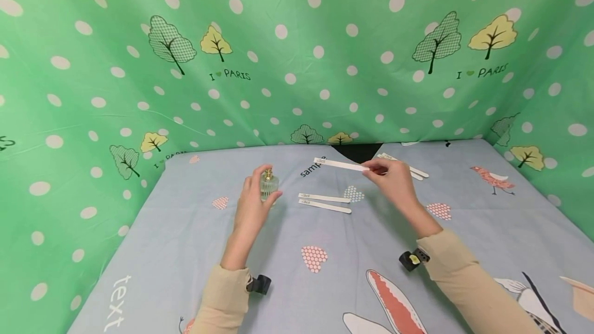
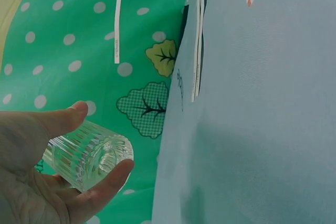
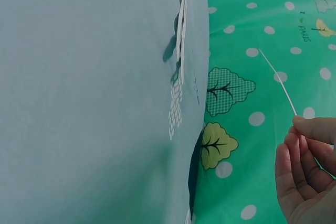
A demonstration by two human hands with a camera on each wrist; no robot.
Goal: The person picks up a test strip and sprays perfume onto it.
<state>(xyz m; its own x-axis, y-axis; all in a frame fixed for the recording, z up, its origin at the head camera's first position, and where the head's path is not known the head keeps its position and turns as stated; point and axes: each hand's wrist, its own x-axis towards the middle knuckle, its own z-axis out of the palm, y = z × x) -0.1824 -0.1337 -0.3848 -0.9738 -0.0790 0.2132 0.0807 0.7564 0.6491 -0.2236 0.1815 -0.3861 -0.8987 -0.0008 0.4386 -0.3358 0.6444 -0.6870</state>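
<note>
The right grip [image 1: 393,182], right of centre in the frame, is narrow: thumb and fingertips pinch one end of a white paper strip [image 1: 341,164]. The strip is held up off the tabletop [image 1: 287,241], its printed end pointing left. The left grip [image 1: 252,200], left of centre, is curled round a clear, ribbed glass bottle [image 1: 268,185] with a gold spray top [image 1: 268,174]; a fingertip lies at that top. The left wrist view shows the bottle's base, so it too is held clear of the surface. Bottle and strip are apart, with a gap between them.

Just below that gap, in the middle of the frame, an upper loose strip [image 1: 325,198] and a lower loose strip [image 1: 325,206] lie side by side, printed ends to the left. More strips [image 1: 419,171] lie behind the right grip, partly hidden by it. Farther out, a green dotted cloth [image 1: 278,102] hangs across the upper part of the frame.

The step in hand seems to be presenting the strip to the bottle. The next move would likely call for closing the gap, turning the spray opening toward the printed end, and pressing the top; which way the opening faces, I cannot tell.
</note>
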